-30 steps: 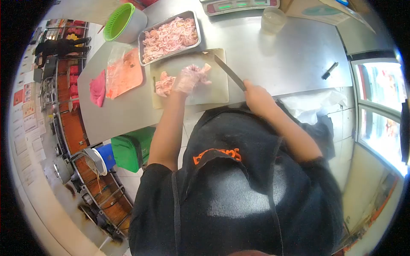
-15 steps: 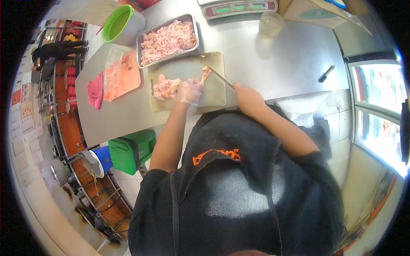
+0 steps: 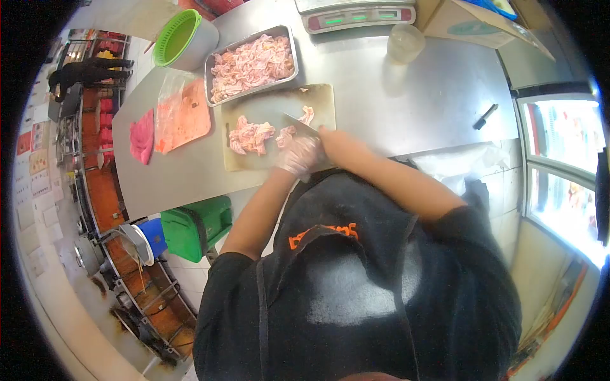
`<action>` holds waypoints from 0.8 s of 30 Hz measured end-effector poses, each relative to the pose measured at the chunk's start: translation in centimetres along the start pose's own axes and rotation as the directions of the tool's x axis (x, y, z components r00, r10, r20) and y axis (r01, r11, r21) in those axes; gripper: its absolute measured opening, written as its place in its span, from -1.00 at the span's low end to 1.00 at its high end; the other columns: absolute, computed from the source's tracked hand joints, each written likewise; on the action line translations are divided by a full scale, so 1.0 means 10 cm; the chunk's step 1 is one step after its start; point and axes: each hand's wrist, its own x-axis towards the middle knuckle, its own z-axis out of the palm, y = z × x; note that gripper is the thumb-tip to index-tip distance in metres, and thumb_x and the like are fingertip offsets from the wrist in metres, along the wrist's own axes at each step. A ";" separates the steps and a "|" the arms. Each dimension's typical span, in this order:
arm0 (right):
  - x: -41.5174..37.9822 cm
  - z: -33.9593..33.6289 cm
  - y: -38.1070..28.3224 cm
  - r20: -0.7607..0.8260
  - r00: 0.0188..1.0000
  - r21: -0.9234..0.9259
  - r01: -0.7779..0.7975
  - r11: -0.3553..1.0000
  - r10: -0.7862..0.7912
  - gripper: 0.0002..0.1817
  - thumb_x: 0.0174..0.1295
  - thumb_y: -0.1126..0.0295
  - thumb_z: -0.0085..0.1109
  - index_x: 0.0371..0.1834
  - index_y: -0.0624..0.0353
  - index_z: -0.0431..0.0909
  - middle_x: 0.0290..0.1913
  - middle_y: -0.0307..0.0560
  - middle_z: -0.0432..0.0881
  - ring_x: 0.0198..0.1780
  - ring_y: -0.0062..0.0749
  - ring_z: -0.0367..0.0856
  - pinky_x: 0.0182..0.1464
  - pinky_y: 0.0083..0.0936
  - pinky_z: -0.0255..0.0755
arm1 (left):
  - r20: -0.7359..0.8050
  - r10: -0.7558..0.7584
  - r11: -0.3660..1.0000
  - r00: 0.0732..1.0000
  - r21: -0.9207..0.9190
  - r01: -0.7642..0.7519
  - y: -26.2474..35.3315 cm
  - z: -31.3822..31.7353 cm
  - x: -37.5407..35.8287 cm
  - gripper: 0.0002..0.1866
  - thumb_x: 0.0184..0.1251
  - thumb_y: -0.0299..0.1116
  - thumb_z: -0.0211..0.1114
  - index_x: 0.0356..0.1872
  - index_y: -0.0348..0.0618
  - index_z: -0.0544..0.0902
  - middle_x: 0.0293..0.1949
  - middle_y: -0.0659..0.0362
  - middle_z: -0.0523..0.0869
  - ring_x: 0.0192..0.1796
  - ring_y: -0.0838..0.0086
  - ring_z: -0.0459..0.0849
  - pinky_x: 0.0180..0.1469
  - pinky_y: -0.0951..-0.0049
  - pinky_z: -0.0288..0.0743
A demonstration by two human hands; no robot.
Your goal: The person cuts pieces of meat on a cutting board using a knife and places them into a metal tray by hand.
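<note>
My left hand [image 3: 297, 156], in a clear plastic glove, is closed at the near side of the cutting board [image 3: 238, 162], on a piece of raw meat [image 3: 285, 135]. Wrapped round a knife handle, my right hand [image 3: 337, 147] is close beside it. The knife blade [image 3: 300, 125] points up and left, between that piece and another small piece of meat [image 3: 307, 115]. A larger heap of pale pink meat [image 3: 250, 135] lies on the board's left half. Behind the board stands a metal tray [image 3: 294, 47] full of similar meat. The glove hides part of the held piece.
Left of the board are a pink-orange board [image 3: 194, 117] under a plastic bag and a pink cloth [image 3: 142, 138]. A green basket [image 3: 171, 39] sits in a bucket. Farther off are a scale [image 3: 359, 18], a plastic container [image 3: 405, 44], a cardboard box [image 3: 470, 22] and a marker [image 3: 485, 117].
My left hand has moved right and nearer my body, off the heap. My right hand and the knife have shifted left, and the meat strip at the right now shows as separate pieces.
</note>
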 end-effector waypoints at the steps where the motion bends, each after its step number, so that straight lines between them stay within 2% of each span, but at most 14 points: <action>1: 0.14 -0.02 -0.05 0.053 0.998 -0.044 -0.020 0.999 0.022 -0.79 0.38 0.41 -0.12 -0.01 0.23 0.41 -0.13 0.27 0.67 -0.05 0.19 0.67 -0.04 0.04 0.51 | 0.036 -0.031 0.999 0.999 -0.032 0.032 0.20 0.03 -0.07 -0.77 0.25 -0.28 0.12 -0.40 -0.12 0.72 -0.36 0.00 0.76 -0.25 0.12 0.73 -0.14 0.15 0.57; 3: 0.29 -0.07 -0.04 0.100 0.994 -0.078 -0.033 0.996 0.041 -0.77 0.40 0.38 -0.16 0.02 0.23 0.39 -0.08 0.32 0.65 -0.02 0.23 0.64 0.01 0.04 0.48 | 0.077 -0.060 0.997 0.995 -0.051 0.064 0.27 -0.04 -0.16 -0.76 0.26 -0.26 0.14 -0.40 -0.10 0.73 -0.35 0.07 0.77 -0.26 0.18 0.73 -0.15 0.19 0.54; 5: 0.31 -0.12 0.10 0.136 0.990 -0.010 0.030 1.000 -0.028 -0.72 0.37 0.42 -0.10 0.09 0.23 0.40 -0.03 0.33 0.64 0.04 0.21 0.62 0.07 0.00 0.47 | 0.023 -0.097 0.874 0.995 -0.477 0.096 0.14 -0.20 -0.21 -0.68 0.39 -0.18 0.08 -0.15 -0.15 0.72 -0.30 0.05 0.78 -0.20 0.10 0.73 -0.07 0.18 0.56; 6: 0.28 -0.11 0.19 0.128 0.992 -0.002 0.025 1.000 -0.025 -0.72 0.37 0.42 -0.10 0.09 0.23 0.40 -0.03 0.33 0.64 0.04 0.21 0.62 0.07 0.00 0.47 | 0.026 -0.087 0.878 0.996 -0.471 0.089 0.09 -0.35 -0.22 -0.68 0.39 -0.18 0.08 -0.15 -0.15 0.72 -0.30 0.05 0.78 -0.20 0.10 0.73 -0.07 0.18 0.56; 8: 0.16 -0.06 0.35 0.057 0.996 0.095 0.068 0.993 -0.074 -0.67 0.36 0.43 -0.06 0.16 0.26 0.38 -0.02 0.33 0.63 0.06 0.21 0.60 0.10 -0.02 0.45 | -0.140 -0.278 0.788 0.950 -0.599 0.143 0.03 -0.62 -0.24 -0.57 0.45 -0.10 0.02 0.11 -0.18 0.61 -0.12 -0.01 0.76 -0.09 0.04 0.71 0.03 0.16 0.56; 9: 0.07 -0.08 0.39 0.059 0.995 0.096 0.070 0.993 -0.076 -0.67 0.36 0.43 -0.06 0.16 0.26 0.38 -0.02 0.33 0.63 0.06 0.21 0.60 0.10 -0.02 0.45 | -0.138 -0.281 0.788 0.950 -0.598 0.146 -0.04 -0.57 -0.21 -0.57 0.45 -0.10 0.02 0.11 -0.18 0.61 -0.12 -0.01 0.76 -0.09 0.04 0.71 0.03 0.16 0.56; 11: -0.16 -0.21 0.41 0.036 0.999 0.197 -0.011 0.980 0.004 -0.65 0.36 0.42 -0.03 0.18 0.28 0.38 -0.02 0.35 0.62 0.07 0.24 0.58 0.11 0.00 0.43 | -0.327 -0.254 0.964 0.910 -0.159 0.212 -0.23 -0.38 0.00 -0.54 0.43 -0.11 0.06 0.19 -0.19 0.54 -0.03 -0.09 0.71 -0.02 0.02 0.68 0.04 0.13 0.56; 12: -0.26 -0.28 0.40 0.034 0.999 0.196 -0.012 0.980 0.006 -0.65 0.36 0.42 -0.03 0.18 0.28 0.38 -0.02 0.35 0.62 0.07 0.24 0.58 0.11 0.00 0.43 | -0.211 -0.334 0.927 0.918 -0.248 0.280 -0.27 -0.33 0.16 -0.59 0.40 -0.15 0.11 0.12 -0.20 0.57 0.02 -0.14 0.66 0.04 0.01 0.66 0.05 0.09 0.55; 13: -0.35 -0.36 0.39 0.008 0.998 0.160 -0.059 0.985 0.059 -0.66 0.37 0.41 -0.03 0.17 0.28 0.38 -0.03 0.36 0.62 0.07 0.26 0.57 0.10 0.01 0.43 | -0.215 -0.330 0.929 0.919 -0.248 0.275 -0.23 -0.39 0.25 -0.59 0.40 -0.15 0.11 0.12 -0.20 0.57 0.02 -0.14 0.66 0.04 0.01 0.66 0.05 0.09 0.55; 15: -0.46 -0.42 0.45 -0.024 0.993 0.128 -0.110 0.986 0.114 -0.66 0.38 0.39 -0.03 0.16 0.27 0.39 -0.04 0.37 0.62 0.07 0.27 0.57 0.09 0.01 0.42 | -0.148 -0.352 0.922 0.924 -0.222 0.316 -0.15 -0.49 0.40 -0.67 0.37 -0.20 0.13 -0.01 -0.20 0.61 -0.11 -0.17 0.68 -0.02 -0.03 0.67 0.02 0.06 0.56; 17: -0.57 -0.45 0.56 -0.040 0.978 0.169 -0.198 0.966 0.207 -0.65 0.39 0.38 -0.02 0.17 0.29 0.37 -0.07 0.40 0.61 0.06 0.29 0.56 0.09 0.03 0.41 | -0.156 -0.366 0.916 0.917 -0.235 0.325 -0.20 -0.31 0.53 -0.70 0.34 -0.21 0.14 -0.07 -0.21 0.61 -0.14 -0.18 0.68 -0.05 -0.04 0.68 0.01 0.04 0.56; 19: -0.70 -0.51 0.60 -0.063 0.973 0.175 -0.210 0.962 0.224 -0.68 0.40 0.36 -0.02 0.13 0.29 0.37 -0.04 0.39 0.60 0.07 0.29 0.55 0.10 0.03 0.42 | -0.162 -0.381 0.909 0.910 -0.247 0.337 -0.20 -0.22 0.58 -0.72 0.31 -0.22 0.15 -0.13 -0.21 0.62 -0.17 -0.18 0.69 -0.09 -0.05 0.68 0.00 0.03 0.56; 22: -0.87 -0.50 0.67 -0.107 0.964 0.185 -0.223 0.957 0.245 -0.70 0.41 0.35 -0.02 0.10 0.29 0.37 -0.02 0.38 0.59 0.09 0.29 0.55 0.11 0.04 0.42 | -0.067 -0.350 0.916 0.934 -0.233 0.327 -0.29 -0.12 0.55 -0.76 0.28 -0.25 0.16 -0.26 -0.22 0.64 -0.26 -0.19 0.68 -0.16 -0.08 0.68 -0.04 0.01 0.56; 24: -0.95 -0.48 0.74 -0.136 0.961 0.189 -0.212 0.959 0.239 -0.70 0.41 0.35 -0.02 0.10 0.29 0.37 -0.02 0.39 0.59 0.09 0.30 0.55 0.11 0.04 0.42 | -0.110 -0.173 0.978 0.979 -0.139 0.157 -0.43 -0.09 0.52 -0.79 0.23 -0.27 0.21 -0.32 -0.22 0.64 -0.32 -0.14 0.69 -0.23 -0.01 0.69 -0.08 0.08 0.58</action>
